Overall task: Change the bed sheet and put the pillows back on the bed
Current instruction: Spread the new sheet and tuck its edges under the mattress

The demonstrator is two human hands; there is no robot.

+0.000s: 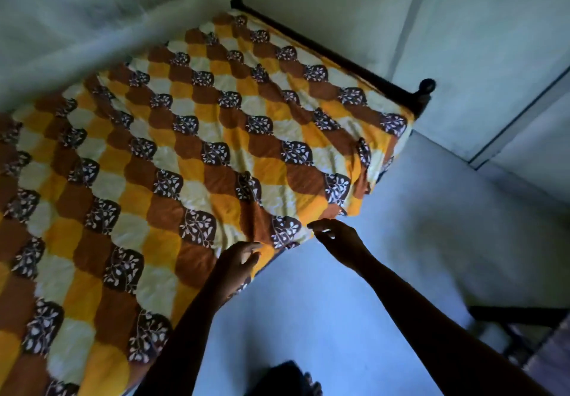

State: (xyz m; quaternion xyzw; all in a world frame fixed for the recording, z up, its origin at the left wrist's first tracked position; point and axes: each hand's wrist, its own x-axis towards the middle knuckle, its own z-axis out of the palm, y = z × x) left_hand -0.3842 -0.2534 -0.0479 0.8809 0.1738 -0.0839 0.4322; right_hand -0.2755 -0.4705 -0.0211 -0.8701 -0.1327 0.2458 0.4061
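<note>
A bed sheet (191,149) patterned in orange, brown and cream with dark leaf patches lies spread over the whole bed, wrinkled near the right edge where it hangs down the side. My left hand (237,261) hovers over the sheet's near side edge with loose fingers, holding nothing. My right hand (334,238) is just off the bed's edge above the floor, fingers loosely curled and empty, close to the hanging hem. No pillows are in view.
A dark wooden bed rail (333,56) with round knobs runs along the far end against the wall. Pale netting (77,19) hangs over the upper left. Bare floor (339,318) lies to the right; a dark piece of furniture (518,328) stands at lower right.
</note>
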